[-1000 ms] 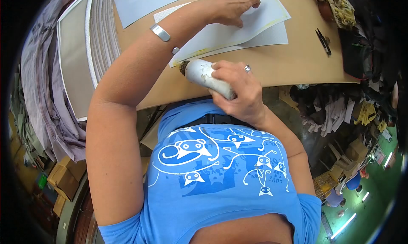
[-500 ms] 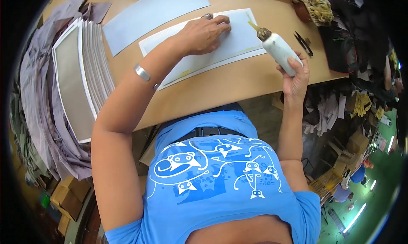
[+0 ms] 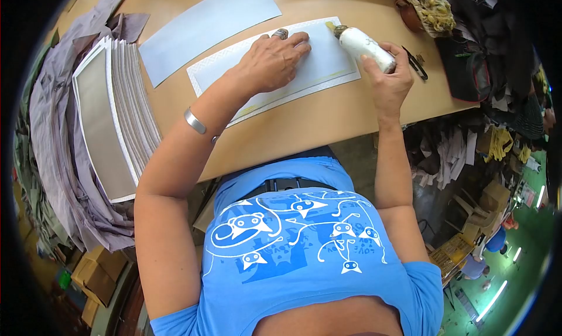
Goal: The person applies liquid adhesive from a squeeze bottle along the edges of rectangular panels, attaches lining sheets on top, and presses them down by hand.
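Note:
My left hand lies palm down with its fingers spread on a pale blue-white panel, which rests on a slightly larger white patterned sheet. Faint yellow streaks run along the panel's lower edge. In my right hand is a white squeeze bottle, tilted so that its yellowish nozzle points at the panel's upper right corner. Whether the tip touches there I cannot tell. Beside my right hand lies a pair of small black snips.
Another pale panel lies farther back on the wooden table. To the left stand a stack of white-edged panels and heaped mauve cloth. A brown pot and a black bag occupy the right side.
My right hand has moved the bottle up and left, bringing its nozzle to the panel's upper right corner. My left hand stays on the panel, shifted slightly in view.

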`<act>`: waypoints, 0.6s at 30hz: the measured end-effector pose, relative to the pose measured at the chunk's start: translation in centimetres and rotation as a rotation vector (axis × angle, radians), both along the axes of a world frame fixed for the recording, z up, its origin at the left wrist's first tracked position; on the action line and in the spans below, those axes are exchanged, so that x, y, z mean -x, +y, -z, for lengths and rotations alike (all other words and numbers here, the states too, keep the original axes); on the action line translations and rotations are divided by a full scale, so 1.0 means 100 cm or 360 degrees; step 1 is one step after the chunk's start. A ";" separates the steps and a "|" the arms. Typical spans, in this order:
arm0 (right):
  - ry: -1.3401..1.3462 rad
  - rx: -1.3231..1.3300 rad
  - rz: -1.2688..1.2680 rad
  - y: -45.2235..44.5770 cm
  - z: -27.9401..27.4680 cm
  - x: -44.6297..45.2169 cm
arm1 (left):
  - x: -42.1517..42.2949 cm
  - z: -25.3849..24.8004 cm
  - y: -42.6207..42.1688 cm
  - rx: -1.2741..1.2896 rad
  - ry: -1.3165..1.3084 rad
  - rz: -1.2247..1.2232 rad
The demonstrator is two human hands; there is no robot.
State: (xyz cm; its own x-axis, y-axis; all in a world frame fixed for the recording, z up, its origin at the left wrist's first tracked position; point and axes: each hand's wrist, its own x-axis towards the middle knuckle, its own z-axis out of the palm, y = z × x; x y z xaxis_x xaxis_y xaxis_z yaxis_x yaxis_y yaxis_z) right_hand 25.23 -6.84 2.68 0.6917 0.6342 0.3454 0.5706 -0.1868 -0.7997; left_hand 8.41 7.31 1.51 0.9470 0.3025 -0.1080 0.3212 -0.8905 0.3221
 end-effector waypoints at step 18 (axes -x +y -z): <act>-0.0271 0.0021 -0.0160 0.004 -0.007 0.015 | 0.014 -0.004 -0.010 0.0234 -0.0211 -0.0271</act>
